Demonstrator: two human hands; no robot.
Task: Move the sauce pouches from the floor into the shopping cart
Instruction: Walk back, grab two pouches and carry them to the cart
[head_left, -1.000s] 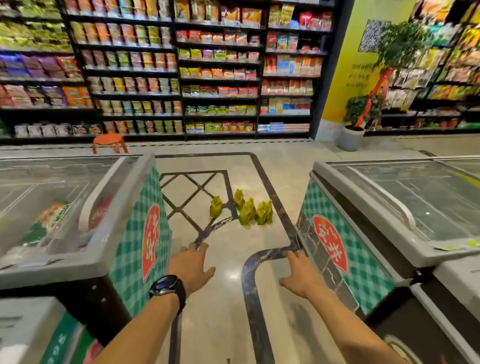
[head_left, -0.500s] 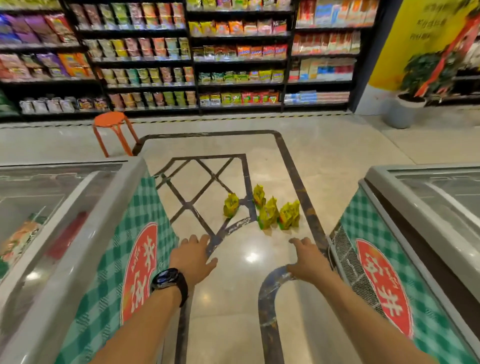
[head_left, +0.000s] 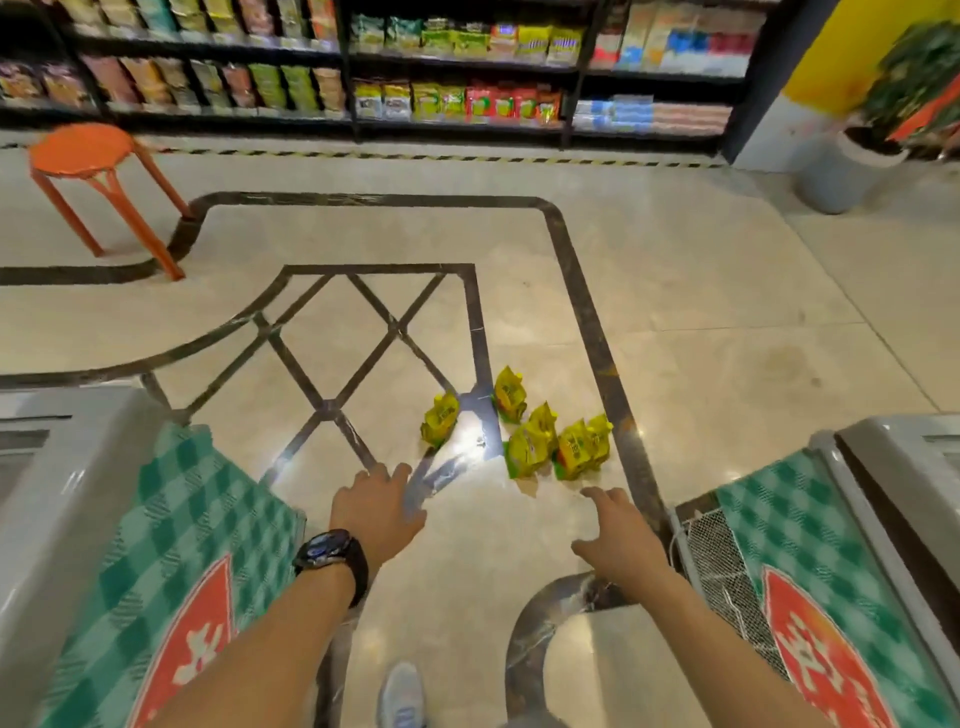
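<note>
Several yellow-green sauce pouches stand on the tiled floor ahead. One pouch (head_left: 440, 419) stands apart on the left, another (head_left: 510, 394) behind, and a cluster (head_left: 558, 447) sits at the right. My left hand (head_left: 376, 506), with a black watch on its wrist, reaches forward with relaxed fingers and holds nothing. My right hand (head_left: 615, 530) is also stretched out, fingers spread, just short of the cluster. Neither hand touches a pouch. No shopping cart is in view.
Chest freezers with green checked sides flank me, one on the left (head_left: 171, 545) and one on the right (head_left: 810, 561). An orange stool (head_left: 88, 156) stands far left. Stocked shelves (head_left: 467, 93) line the back. A potted plant (head_left: 852, 166) is at the far right.
I have walked forward between the freezers, so the pouches are nearer and larger. Both hands stay stretched out in front, holding nothing.
</note>
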